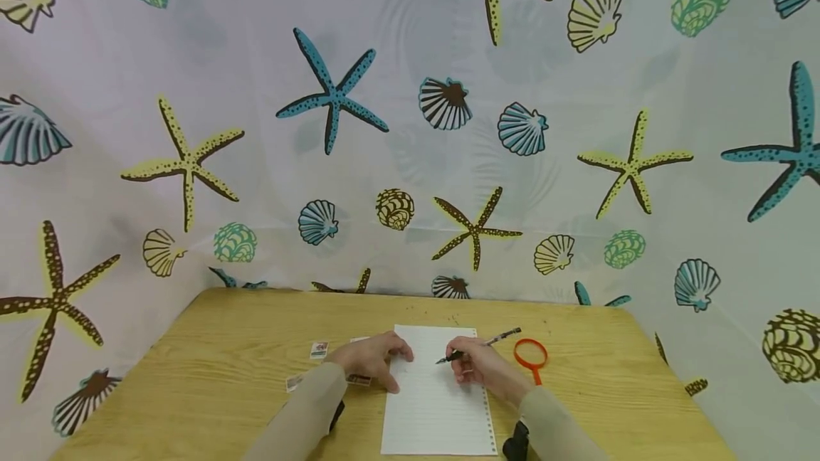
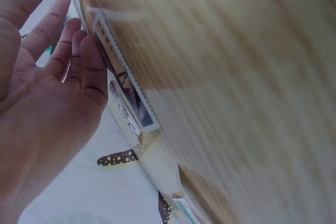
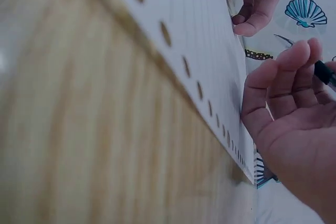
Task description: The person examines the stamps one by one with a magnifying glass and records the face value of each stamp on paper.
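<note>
We see a white cloth printed with shells and starfish (image 1: 544, 183) behind the light-brown wooden counter (image 1: 230, 347) and along its left and right sides. On the counter lies a white, lined, rectangular paper sheet (image 1: 435, 415), its row of holes along the right edge. The bare left grip (image 1: 370, 356) rests across the sheet's left edge; the bare right grip (image 1: 479, 363), over its right half, holds a slim black-and-clear pen (image 1: 496, 339), nib leftward above the sheet. To the right we find a red round magnifying glass (image 1: 535, 368), handle toward us. Left of the sheet, we see a small rectangular paper stamp (image 1: 319, 350), a second stamp (image 1: 293, 383) nearer us, and a third stamp (image 1: 359, 380) beside the left grip's near side.
</note>
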`<state>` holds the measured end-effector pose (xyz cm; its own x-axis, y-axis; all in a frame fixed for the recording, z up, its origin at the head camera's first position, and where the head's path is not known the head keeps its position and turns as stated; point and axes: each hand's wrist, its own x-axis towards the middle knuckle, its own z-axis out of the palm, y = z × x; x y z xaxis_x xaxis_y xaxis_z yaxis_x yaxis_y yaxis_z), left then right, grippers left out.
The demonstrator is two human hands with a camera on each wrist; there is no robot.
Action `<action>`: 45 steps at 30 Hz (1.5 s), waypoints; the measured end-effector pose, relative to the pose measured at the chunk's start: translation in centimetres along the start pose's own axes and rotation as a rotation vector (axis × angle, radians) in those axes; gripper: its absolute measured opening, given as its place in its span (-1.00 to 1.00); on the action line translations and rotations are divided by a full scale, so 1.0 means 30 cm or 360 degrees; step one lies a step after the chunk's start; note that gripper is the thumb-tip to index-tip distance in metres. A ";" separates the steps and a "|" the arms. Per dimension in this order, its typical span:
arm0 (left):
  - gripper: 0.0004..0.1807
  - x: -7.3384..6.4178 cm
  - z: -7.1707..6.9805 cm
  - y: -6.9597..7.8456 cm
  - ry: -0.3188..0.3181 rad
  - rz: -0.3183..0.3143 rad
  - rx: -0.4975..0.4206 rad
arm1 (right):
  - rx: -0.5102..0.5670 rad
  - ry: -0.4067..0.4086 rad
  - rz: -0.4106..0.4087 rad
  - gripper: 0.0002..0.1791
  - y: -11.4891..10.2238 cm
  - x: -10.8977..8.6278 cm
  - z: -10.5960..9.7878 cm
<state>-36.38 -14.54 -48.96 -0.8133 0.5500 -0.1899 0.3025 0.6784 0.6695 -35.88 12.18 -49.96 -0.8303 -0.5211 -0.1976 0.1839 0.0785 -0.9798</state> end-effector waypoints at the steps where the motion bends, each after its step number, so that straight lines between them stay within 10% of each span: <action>1: -0.48 0.000 -0.001 0.000 -0.0002 0.0006 -0.0009 | -0.0009 -0.0002 0.0005 -0.70 -0.001 0.004 0.004; 8: -0.47 -0.002 -0.014 0.009 -0.0003 0.0018 -0.0039 | -0.0099 -0.0090 -0.0028 -0.58 -0.018 0.031 0.039; 19: -0.47 -0.003 -0.007 0.016 -0.0001 0.0009 -0.0064 | -0.0431 0.0077 -0.0134 -0.90 -0.012 0.070 0.089; 45: -0.49 0.001 0.008 -0.005 0.0010 -0.0001 -0.0050 | -0.0555 0.0131 -0.0153 -0.89 0.019 0.109 0.096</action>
<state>-36.33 -14.50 -49.25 -0.8166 0.5464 -0.1858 0.2862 0.6630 0.6918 -36.99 8.08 -51.07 -0.8772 -0.4713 -0.0918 -0.0757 0.3245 -0.9429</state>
